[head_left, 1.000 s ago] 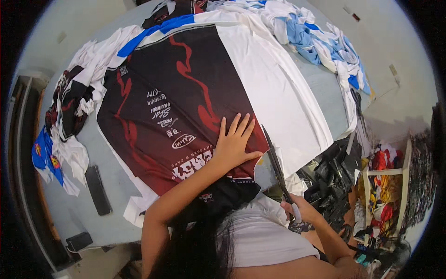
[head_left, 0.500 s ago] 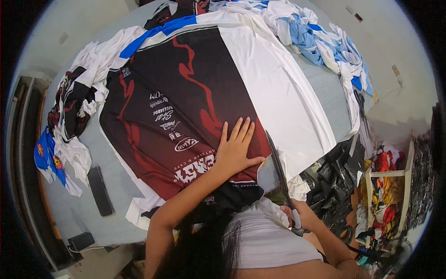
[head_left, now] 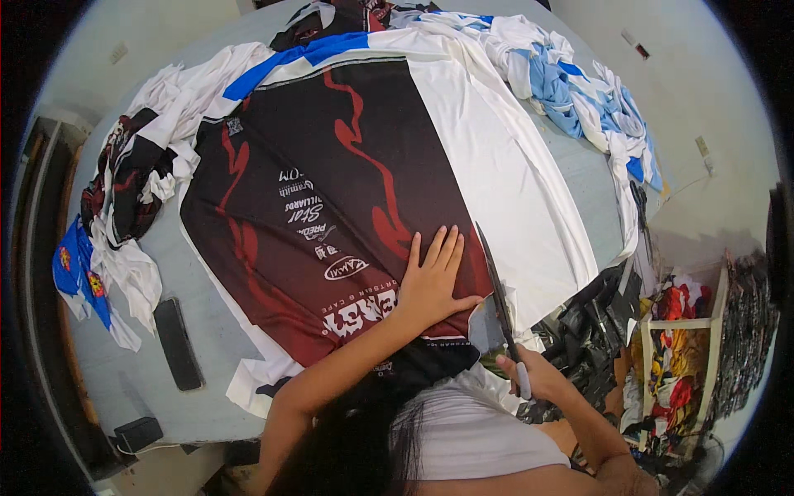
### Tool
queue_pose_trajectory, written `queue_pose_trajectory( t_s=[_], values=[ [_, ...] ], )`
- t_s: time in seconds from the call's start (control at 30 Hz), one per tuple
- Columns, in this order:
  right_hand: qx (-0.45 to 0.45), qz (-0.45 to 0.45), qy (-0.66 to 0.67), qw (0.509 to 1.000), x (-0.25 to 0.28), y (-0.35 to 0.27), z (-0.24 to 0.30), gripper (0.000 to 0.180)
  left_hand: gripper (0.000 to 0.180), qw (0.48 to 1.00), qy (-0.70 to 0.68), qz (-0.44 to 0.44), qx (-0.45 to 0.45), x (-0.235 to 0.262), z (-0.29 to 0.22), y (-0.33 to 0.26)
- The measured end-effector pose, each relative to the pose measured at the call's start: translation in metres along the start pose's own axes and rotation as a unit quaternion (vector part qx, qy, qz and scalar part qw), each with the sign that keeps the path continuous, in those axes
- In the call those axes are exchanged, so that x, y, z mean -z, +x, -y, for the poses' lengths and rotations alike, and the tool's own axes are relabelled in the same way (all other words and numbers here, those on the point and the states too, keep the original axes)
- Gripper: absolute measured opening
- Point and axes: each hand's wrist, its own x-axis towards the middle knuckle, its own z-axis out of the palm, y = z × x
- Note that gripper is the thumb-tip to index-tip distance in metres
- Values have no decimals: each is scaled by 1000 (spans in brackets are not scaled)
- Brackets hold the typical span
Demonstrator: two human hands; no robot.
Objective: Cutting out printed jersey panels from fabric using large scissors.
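A dark panel of printed fabric (head_left: 331, 165), black fading to maroon with red streaks and white lettering, lies over white fabric (head_left: 504, 182) on the table. My left hand (head_left: 434, 281) rests flat on the panel's near right part, fingers spread and thumb out toward the edge. In my right hand (head_left: 536, 376) are long scissors (head_left: 499, 302), their handles partly hidden by my fingers. The blades point away from me along the boundary between the dark panel and the white cloth. White fabric lies against the blades' right side.
Heaped white and dark cloth (head_left: 136, 182) lies at the left, light blue and white cloth (head_left: 554, 83) at the far right. A black phone (head_left: 178, 343) is on the table (head_left: 215, 413) at the left. Black plastic (head_left: 583, 339) and a shelf of coloured fabric (head_left: 682, 355) stand right.
The right hand and scissors have moved forward along the dark panel's edge. My left hand stays flat on the same part of the cloth. The view has shifted slightly.
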Motion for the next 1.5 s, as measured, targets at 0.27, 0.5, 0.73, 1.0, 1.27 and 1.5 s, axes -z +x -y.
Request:
queue_pose_trajectory(
  t_s=[0.27,0.5,0.73,1.0,1.27,1.5],
  values=[
    [11,4,-48,999,-3,6,1,68,103,1000,18,4,-2,1,-1,0],
    [66,-19,-69,995,8,17,10,65,104,1000,13,-1,-2,-1,-2,-1],
    [17,-31,-119,992,8,16,21,67,103,1000,4,-4,-3,-2,-1,-3],
    [52,-59,-142,987,15,36,21,68,102,1000,6,-23,-4,-2,-3,-3],
    [-26,20,-88,996,26,37,37,70,103,1000,-4,-10,0,-5,-2,-5],
    [-1,-7,-73,997,29,54,47,69,102,1000,10,-16,0,-4,-2,-5]
  ],
)
